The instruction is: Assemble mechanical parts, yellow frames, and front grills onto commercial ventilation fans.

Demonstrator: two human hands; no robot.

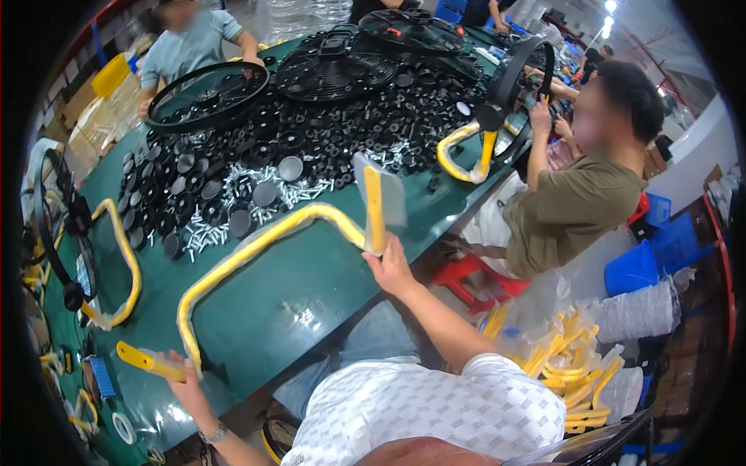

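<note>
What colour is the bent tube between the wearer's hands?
The bent tube is yellow; it shows best in the head view.

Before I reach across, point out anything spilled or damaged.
Small silver metal screws lie strewn on the green tabletop among black round plastic discs; uncontained, they look spilled, though perhaps heaped deliberately. No damage stands out.

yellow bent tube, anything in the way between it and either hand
Nothing visible: the left hand is at one end of the yellow bent tube, the right hand at the other, each holding a flat yellow piece.
</note>
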